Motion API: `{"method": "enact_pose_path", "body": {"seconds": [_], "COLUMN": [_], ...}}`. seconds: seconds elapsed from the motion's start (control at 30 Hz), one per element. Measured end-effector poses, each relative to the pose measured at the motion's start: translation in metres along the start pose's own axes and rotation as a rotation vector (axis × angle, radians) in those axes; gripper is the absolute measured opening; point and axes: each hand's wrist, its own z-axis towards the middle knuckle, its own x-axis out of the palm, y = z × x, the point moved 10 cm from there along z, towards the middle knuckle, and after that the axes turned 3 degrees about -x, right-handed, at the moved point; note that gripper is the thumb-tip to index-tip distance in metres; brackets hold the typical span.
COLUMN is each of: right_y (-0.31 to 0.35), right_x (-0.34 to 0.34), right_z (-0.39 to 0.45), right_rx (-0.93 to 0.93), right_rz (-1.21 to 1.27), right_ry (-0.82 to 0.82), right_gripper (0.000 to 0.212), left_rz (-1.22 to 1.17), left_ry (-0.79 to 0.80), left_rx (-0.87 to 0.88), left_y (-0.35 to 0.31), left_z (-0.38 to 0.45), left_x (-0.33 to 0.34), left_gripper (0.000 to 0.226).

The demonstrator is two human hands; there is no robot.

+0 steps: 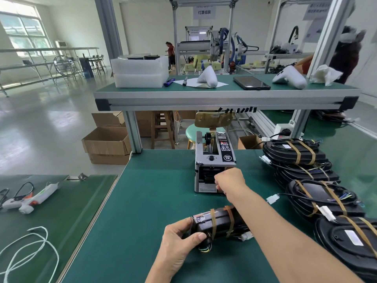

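**benchrat:** What's your feed showing? Where's the part sitting?

**me:** I've got the black housing (221,218) lying on its side on the green table (142,201), close to the front edge. It's just this side of the tape dispenser (214,158). Two brown tape bands (213,221) wrap around it, and a white connector (247,235) with thin wires hangs off its right end.

**benchrat:** And the hands?

**me:** My left grip (179,240) is closed around the housing's near end, thumb on top and fingers tucked under the side. My right grip (228,180) is up at the dispenser's front outlet with the fingers curled in tight. The knuckles hide the slot, so I can't tell if there's tape pinched in there. The right forearm crosses over the housing's far end.

**benchrat:** Anything else around?

**me:** There's a row of taped housings (302,154) with coiled cables along the right edge of the table, each with its own brown bands. On the next table to the left I can see a glue gun (30,199) and a loose white cord (30,242). The upper shelf (204,92) carries a phone (251,82) and white foam trays (140,72).
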Motion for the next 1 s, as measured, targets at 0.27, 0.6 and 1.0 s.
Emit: {"method": "enact_pose_path", "body": {"seconds": [0.27, 0.6, 1.0], "right_y": [-0.024, -0.029, 0.005], "right_x": [0.018, 0.028, -0.024], "right_z": [0.017, 0.031, -0.021], "right_rx": [0.195, 0.151, -0.047], "right_rz": [0.407, 0.528, 0.297], "right_ry": [-0.04, 0.005, 0.005], "right_gripper": [0.019, 0.021, 0.014], "left_rz": [0.006, 0.008, 0.006], "left_ry": [-0.003, 0.0, -0.01], "left_rx": [-0.005, -0.011, -0.016], "left_y": [0.002, 0.002, -0.001], "left_z": [0.001, -0.001, -0.001], "left_x": [-0.002, -0.001, 0.0], "left_gripper": [0.058, 0.055, 0.059]}}
